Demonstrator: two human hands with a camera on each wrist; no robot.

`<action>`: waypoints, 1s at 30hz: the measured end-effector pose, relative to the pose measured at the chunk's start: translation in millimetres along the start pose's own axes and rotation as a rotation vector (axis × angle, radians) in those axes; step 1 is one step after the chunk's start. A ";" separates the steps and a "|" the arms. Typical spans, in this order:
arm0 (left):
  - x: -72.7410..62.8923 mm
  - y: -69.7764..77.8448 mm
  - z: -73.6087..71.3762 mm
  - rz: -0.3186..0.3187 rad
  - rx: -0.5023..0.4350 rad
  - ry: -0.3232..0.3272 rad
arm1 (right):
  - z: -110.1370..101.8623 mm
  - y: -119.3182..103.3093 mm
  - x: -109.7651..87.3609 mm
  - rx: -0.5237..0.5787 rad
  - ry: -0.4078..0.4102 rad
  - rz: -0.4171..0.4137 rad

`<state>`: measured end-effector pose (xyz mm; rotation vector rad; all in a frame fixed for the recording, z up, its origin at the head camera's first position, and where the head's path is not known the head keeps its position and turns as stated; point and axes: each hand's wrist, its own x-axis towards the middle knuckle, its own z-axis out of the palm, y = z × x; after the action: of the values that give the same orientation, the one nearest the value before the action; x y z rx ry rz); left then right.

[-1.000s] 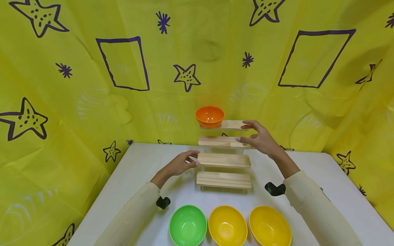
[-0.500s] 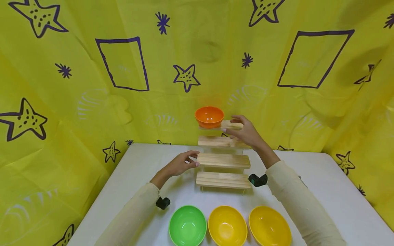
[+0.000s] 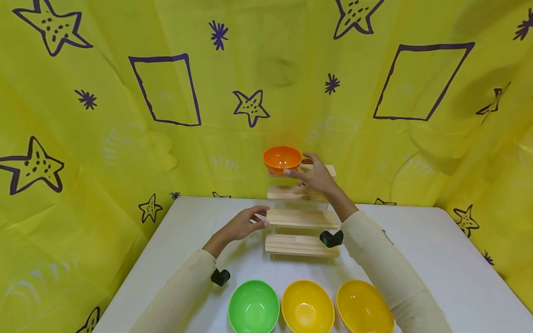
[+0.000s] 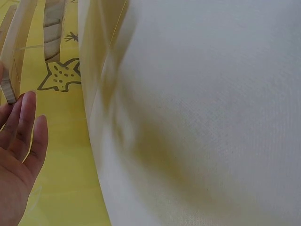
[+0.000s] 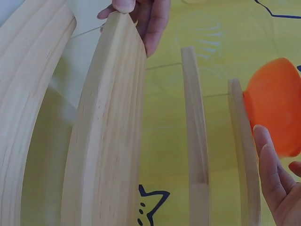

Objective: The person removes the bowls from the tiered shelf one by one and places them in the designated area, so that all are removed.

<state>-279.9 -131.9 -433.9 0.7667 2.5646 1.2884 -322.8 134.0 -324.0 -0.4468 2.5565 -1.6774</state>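
An orange bowl (image 3: 282, 159) sits on the left part of the top step of a wooden tiered stand (image 3: 302, 218). My right hand (image 3: 315, 175) is at the bowl's right side, thumb by its front and fingers spread behind. In the right wrist view, the fingertips (image 5: 261, 136) come close to the orange wall, with the palm off it. My left hand (image 3: 246, 223) pinches the left end of the second step from the bottom, its thumb (image 5: 124, 4) on the front edge and the other fingers behind.
In front of the stand, a green bowl (image 3: 254, 306) and two yellow bowls, one in the middle (image 3: 308, 306) and one at the right (image 3: 364, 306), stand in a row on the white table (image 3: 175, 259). A yellow patterned curtain (image 3: 216, 138) hangs close behind the stand.
My right hand has moved left along the top step, from its right end to the orange bowl's side. The left hand keeps its hold, and the bowls have not moved.
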 end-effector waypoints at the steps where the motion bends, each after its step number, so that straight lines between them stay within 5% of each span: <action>1: 0.1 -0.3 -0.2 -0.001 0.003 -0.002 | 1.5 -0.2 1.2 0.004 0.003 -0.001; 30: 1.3 -2.3 0.8 -0.021 0.011 -0.007 | 26.8 -7.3 16.8 0.141 0.106 0.025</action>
<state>-281.6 -131.9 -436.1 0.7434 2.5691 1.2649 -332.0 102.9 -326.4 -0.3243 2.4792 -1.9053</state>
